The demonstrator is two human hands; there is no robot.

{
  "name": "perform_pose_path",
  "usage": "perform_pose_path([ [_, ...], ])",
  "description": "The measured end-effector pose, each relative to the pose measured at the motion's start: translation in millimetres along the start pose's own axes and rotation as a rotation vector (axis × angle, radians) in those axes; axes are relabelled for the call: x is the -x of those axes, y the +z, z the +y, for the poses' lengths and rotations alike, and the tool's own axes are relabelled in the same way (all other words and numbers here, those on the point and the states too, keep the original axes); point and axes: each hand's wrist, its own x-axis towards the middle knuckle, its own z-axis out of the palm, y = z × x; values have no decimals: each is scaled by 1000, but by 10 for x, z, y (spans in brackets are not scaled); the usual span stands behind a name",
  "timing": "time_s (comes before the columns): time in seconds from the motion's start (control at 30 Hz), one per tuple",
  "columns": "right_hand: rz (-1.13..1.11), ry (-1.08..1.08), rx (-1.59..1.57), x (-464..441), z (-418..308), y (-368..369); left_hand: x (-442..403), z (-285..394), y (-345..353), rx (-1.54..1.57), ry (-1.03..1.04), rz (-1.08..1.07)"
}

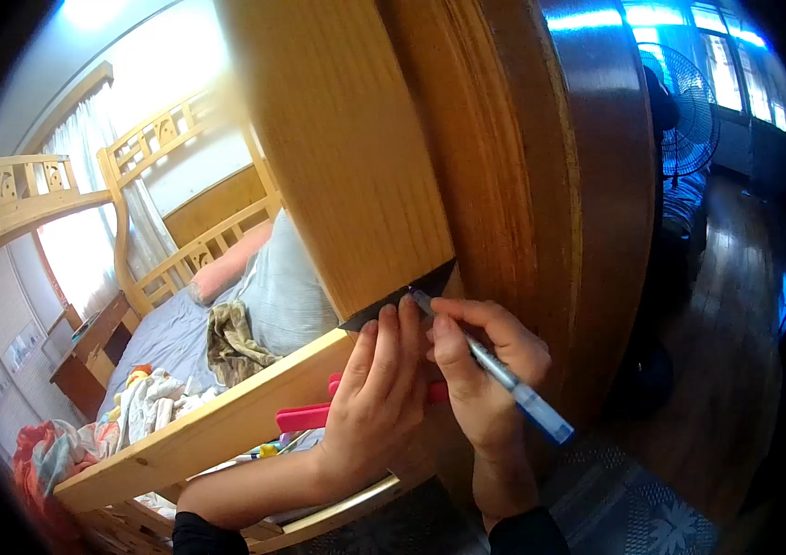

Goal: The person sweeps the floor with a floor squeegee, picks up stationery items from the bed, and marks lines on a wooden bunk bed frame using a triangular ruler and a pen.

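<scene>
My right hand (pixel 490 370) grips a pen (pixel 502 372) with a silvery and blue barrel. The pen's tip points up and left to a thin black piece (pixel 393 298), which lies against the lower edge of a pale wooden board (pixel 351 166). Stretched out and close together, the fingers of my left hand (pixel 379 379) press on that black piece just left of the pen tip. A bright pink object (pixel 305 418) sticks out on both sides of my left hand; its middle is hidden, so I cannot tell its kind.
A wooden bunk bed rail (pixel 199 421) runs below and left of my hands. On the bed lie a grey pillow (pixel 287 287), a camouflage cloth (pixel 236 333) and crumpled clothes (pixel 157 402). Dark wooden panel (pixel 495 166) stands right; beyond it is a fan (pixel 684 111).
</scene>
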Motion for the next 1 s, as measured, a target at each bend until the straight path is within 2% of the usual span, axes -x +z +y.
perform_pose_path([
  [0.1,-20,80,-68,2,40,-14,10,-9,-7,25,-7,4],
  [0.2,109,20,101,-58,143,-67,4,-14,-7,11,2,7],
  [0.33,114,12,153,-81,135,-71,-1,-1,2,-17,0,16],
  [0.43,88,-6,65,-47,162,-65,-10,-6,-28,51,-10,10],
  [0.57,20,0,32,-26,101,-47,3,-1,6,-26,2,2],
  [0.67,139,42,140,-87,144,-64,0,-10,-12,-1,2,-6],
  [0.77,126,16,216,-90,142,-61,-6,-8,-10,53,-12,22],
  [1.0,148,68,120,-105,117,-67,-11,-14,-5,34,-8,22],
])
